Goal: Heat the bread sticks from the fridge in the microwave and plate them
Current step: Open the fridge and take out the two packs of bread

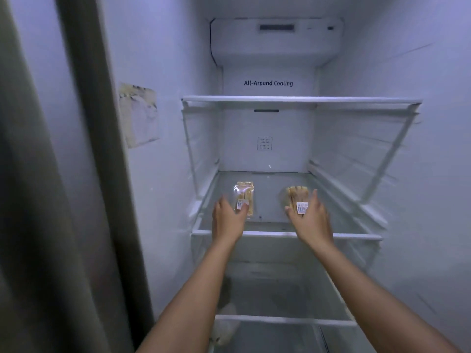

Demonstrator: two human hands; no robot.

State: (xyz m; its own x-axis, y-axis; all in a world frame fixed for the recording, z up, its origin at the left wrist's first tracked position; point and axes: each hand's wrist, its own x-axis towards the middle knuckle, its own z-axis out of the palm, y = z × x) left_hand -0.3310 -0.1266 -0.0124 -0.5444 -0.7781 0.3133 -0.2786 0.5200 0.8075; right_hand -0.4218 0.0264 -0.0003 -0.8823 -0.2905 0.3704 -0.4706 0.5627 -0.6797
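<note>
On the middle glass shelf (270,234) of the open fridge lie two clear packs of bread sticks, side by side and apart, both in the front half. Left pack (244,196): left of the shelf's centre, long axis front to back, white label at its near end. Right pack (295,196): right of centre, also with a white barcode label at the near end.

Left hand (227,220) is over the shelf's front edge, fingers spread and fairly straight, not closed round anything. Its thumb overlaps the near end of the left pack; fingers stand just left of the pack. Actual contact cannot be told.

Right hand (311,221) is likewise spread and relaxed at the near end of the right pack, thumb on the pack's left side, fingers up along its right side, label showing between them. No grip formed; touching or not, cannot tell.

Both bare forearms reach in from the bottom of the view.

Above: upper shelf (300,100), nothing seen on it. Back wall carries a small vent grille (264,143), the lettering "All-Around Cooling" (268,83), and a white control housing (276,38) at the top. Below: lower shelf (285,320), with a pale blurred shape (225,327) near its left end, not identifiable. Left inner wall has a worn, peeling sticker (139,115). Grey door edge (84,123) fills the far left.
</note>
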